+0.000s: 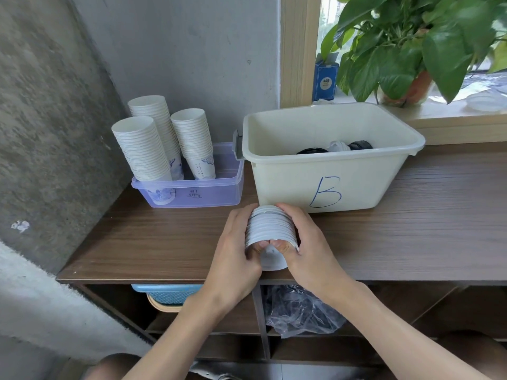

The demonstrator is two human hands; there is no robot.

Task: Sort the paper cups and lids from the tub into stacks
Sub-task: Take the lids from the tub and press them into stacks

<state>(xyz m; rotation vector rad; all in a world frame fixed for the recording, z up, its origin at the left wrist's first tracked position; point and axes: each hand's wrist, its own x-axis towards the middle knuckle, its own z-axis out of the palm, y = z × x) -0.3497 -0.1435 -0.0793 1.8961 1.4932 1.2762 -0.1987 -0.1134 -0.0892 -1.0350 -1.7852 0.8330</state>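
Both my hands hold a stack of white lids (pixel 271 227) over the wooden counter, just in front of the cream tub (pixel 329 185) marked "B". My left hand (pixel 236 250) grips the stack's left side and my right hand (pixel 304 242) grips its right side, thumbs meeting at the near end. Black lids (pixel 359 145) and a white lid (pixel 337 146) lie inside the tub. Three tall stacks of paper cups (pixel 144 149) stand in a clear purple tray (pixel 192 193) to the left.
The wooden counter (pixel 411 237) runs right, with a concrete wall behind and left. A potted plant (pixel 411 50) and blue box (pixel 325 78) sit on the windowsill. Shelves below hold a blue basket (pixel 167 294) and a crumpled plastic bag (pixel 301 311).
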